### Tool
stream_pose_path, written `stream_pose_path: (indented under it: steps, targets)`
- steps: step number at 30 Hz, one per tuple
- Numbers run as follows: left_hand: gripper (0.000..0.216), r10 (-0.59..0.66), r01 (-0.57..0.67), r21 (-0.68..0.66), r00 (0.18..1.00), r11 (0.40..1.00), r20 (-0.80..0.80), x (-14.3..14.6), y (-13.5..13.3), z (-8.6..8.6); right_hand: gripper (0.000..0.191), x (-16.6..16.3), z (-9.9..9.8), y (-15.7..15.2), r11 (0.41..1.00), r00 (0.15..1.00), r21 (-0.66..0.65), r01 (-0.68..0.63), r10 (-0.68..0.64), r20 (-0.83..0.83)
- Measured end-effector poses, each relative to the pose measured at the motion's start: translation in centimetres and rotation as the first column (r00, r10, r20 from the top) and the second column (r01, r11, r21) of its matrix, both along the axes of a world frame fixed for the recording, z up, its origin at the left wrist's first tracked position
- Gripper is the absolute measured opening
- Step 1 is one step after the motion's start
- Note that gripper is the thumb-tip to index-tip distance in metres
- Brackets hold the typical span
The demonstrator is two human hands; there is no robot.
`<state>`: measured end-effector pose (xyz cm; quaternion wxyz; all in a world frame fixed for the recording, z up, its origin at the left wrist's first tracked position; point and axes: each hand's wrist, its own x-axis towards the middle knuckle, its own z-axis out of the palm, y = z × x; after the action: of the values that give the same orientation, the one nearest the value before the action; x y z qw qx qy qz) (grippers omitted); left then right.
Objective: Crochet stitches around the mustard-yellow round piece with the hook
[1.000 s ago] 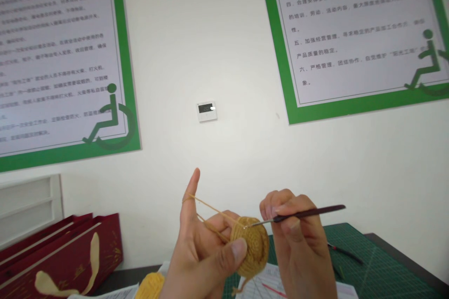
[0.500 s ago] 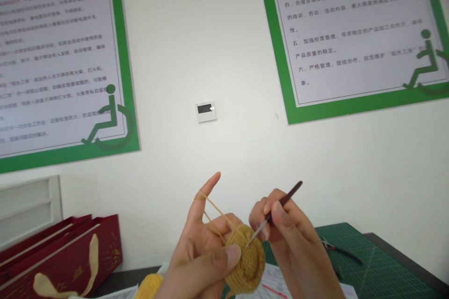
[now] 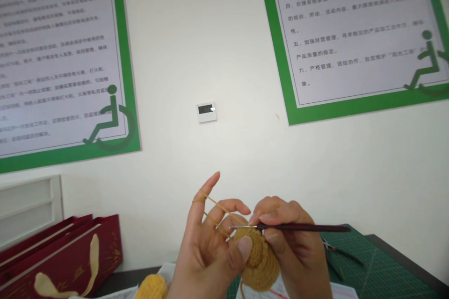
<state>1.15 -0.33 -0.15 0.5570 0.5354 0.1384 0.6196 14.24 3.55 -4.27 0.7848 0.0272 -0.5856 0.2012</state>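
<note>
My left hand (image 3: 213, 252) pinches a round mustard-yellow crochet piece (image 3: 261, 266) between thumb and fingers. Its index finger points up with a strand of yellow yarn (image 3: 221, 207) looped around it, running down to the piece. In my right hand (image 3: 293, 243) is a crochet hook (image 3: 308, 227) with a dark handle, held almost level. The hook's metal tip points left, at the upper edge of the crochet piece. Whether the tip has yarn caught on it is too small to tell. A yellow ball of yarn (image 3: 151, 286) lies left of my left wrist.
A green cutting mat (image 3: 379, 266) lies on the dark table at right, with pliers (image 3: 342, 251) on it. Papers (image 3: 338, 291) are beneath my hands. Red gift bags (image 3: 70, 257) stand at left. Behind is a white wall with a small thermostat (image 3: 206, 112) and green-framed posters (image 3: 291, 112).
The hook has swung from a steep slant to nearly level, its tip moving up and left. My right hand has turned with it. The crochet piece has shifted slightly right.
</note>
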Motion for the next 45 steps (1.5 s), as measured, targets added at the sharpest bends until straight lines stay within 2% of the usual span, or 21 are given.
stream_pose_path:
  steps: [3, 5, 10, 13, 18, 21, 23, 27, 30, 34, 40, 45]
  targets:
    - [0.099, -0.053, 0.053, -0.020, 0.999, 0.998, 0.003, 0.3, 0.0, -0.1, 0.016, 0.0, -0.2, -0.2, 0.974, 0.978, 0.088, 0.207, -0.209, 0.005]
    - [0.100, -0.050, 0.049, -0.029, 0.999, 0.998, -0.011, 0.5, 0.0, -0.1, 0.021, 0.0, -0.5, -0.3, 0.949, 0.956, 0.123, 0.291, -0.294, 0.008]
    - [0.101, -0.054, 0.054, -0.033, 0.999, 0.998, 0.001, 1.1, -0.3, 0.1, 0.028, -0.1, -1.0, -0.3, 0.914, 0.929, 0.165, 0.370, -0.369, -0.037]
    - [0.103, -0.067, 0.067, -0.048, 0.998, 0.997, -0.002, 1.3, -0.4, 0.2, 0.024, -0.3, -1.0, -0.5, 0.920, 0.930, 0.139, 0.367, -0.363, -0.055]
    - [0.107, -0.094, 0.093, -0.061, 0.995, 0.994, -0.017, 1.1, -0.5, 0.2, 0.013, -0.5, -1.0, -0.7, 0.969, 0.968, 0.042, 0.245, -0.243, -0.058]
    - [0.109, -0.135, 0.133, -0.063, 0.991, 0.989, -0.024, 0.9, -0.7, 0.3, 0.008, -0.9, -0.8, -0.5, 0.998, 0.997, -0.014, 0.054, -0.055, -0.061]
    - [0.110, -0.149, 0.147, -0.051, 0.988, 0.988, -0.031, 0.7, -0.9, 0.4, 0.007, -1.1, -0.6, -0.5, 0.996, 0.994, -0.037, -0.086, 0.083, -0.073]
    - [0.116, -0.173, 0.173, -0.024, 0.984, 0.985, -0.028, 0.5, -0.9, 0.4, 0.013, -1.2, -0.4, -0.8, 0.958, 0.964, -0.116, -0.261, 0.253, -0.081]
    - [0.117, -0.189, 0.189, 0.003, 0.981, 0.982, -0.033, 0.5, -0.7, 0.1, 0.018, -0.9, -0.5, -1.0, 0.921, 0.941, -0.192, -0.338, 0.328, -0.085]
    - [0.113, -0.214, 0.215, 0.028, 0.976, 0.976, -0.046, 0.5, -0.4, -0.2, 0.020, -0.5, -0.6, -1.1, 0.886, 0.920, -0.246, -0.393, 0.377, -0.110]
    - [0.121, -0.285, 0.286, -0.006, 0.955, 0.958, -0.079, 0.2, -0.4, -0.2, 0.024, -0.1, -0.2, -1.5, 0.808, 0.871, -0.326, -0.490, 0.468, -0.150]
    - [0.116, -0.318, 0.319, -0.010, 0.941, 0.948, -0.112, 0.1, -0.6, -0.1, 0.026, 0.1, 0.4, -2.3, 0.769, 0.852, -0.370, -0.521, 0.488, -0.186]
